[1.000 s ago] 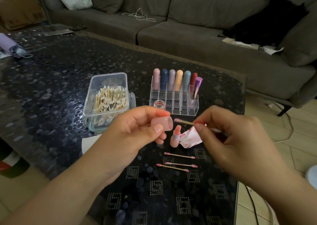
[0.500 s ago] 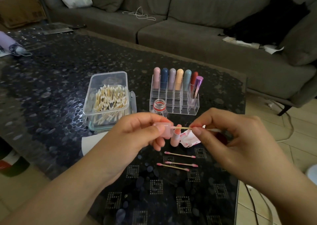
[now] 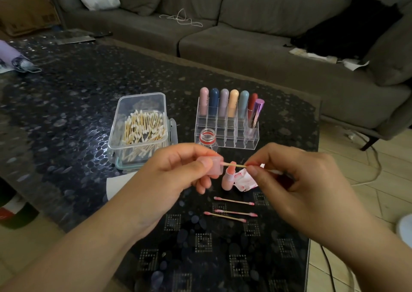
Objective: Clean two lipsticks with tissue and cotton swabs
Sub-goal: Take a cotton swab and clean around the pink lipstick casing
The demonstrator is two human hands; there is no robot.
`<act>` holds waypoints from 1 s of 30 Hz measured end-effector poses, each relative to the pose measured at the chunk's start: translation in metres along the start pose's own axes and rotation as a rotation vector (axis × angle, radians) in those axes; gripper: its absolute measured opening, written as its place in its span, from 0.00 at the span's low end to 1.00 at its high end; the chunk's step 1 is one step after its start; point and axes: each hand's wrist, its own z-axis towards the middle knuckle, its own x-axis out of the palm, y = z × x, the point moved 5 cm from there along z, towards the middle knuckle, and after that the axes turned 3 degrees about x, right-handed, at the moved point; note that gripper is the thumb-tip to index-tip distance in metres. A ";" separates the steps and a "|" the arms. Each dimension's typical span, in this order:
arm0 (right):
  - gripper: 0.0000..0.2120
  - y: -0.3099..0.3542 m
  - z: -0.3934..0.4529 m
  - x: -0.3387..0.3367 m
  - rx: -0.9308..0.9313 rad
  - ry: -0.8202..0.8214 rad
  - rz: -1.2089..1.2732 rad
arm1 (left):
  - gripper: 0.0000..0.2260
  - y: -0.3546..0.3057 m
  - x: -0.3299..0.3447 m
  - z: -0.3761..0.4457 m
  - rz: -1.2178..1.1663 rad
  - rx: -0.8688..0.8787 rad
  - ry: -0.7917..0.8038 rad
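Left hand (image 3: 178, 171) pinched a pale pink plastic lipstick cap (image 3: 214, 165) between thumb and fingers, open end facing right. Right hand (image 3: 287, 178) pinched a wooden-stick cotton swab (image 3: 234, 164), its tip inside the cap's mouth. Just behind, the uncapped pink lipstick (image 3: 229, 177) stood upright on the dark patterned glass table (image 3: 66, 95), touching a crumpled pink-stained white tissue (image 3: 245, 180). Three pink-tipped used swabs (image 3: 231, 212) lay nearer the camera. Further back: clear plastic box of cotton swabs (image 3: 142, 129), small open clear jar (image 3: 207, 137), clear acrylic organizer (image 3: 227, 122) holding seven coloured lipsticks. Grey sofa (image 3: 267, 35) behind.
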 end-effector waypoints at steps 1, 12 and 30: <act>0.06 -0.001 0.000 0.001 0.013 0.031 0.028 | 0.09 0.000 0.000 0.000 0.020 0.005 -0.004; 0.07 -0.041 0.000 0.030 0.395 0.296 0.103 | 0.10 0.019 -0.019 0.009 0.526 -0.023 -0.213; 0.04 -0.063 0.008 0.081 0.635 0.205 0.439 | 0.09 0.055 -0.007 0.024 0.632 -0.086 -0.108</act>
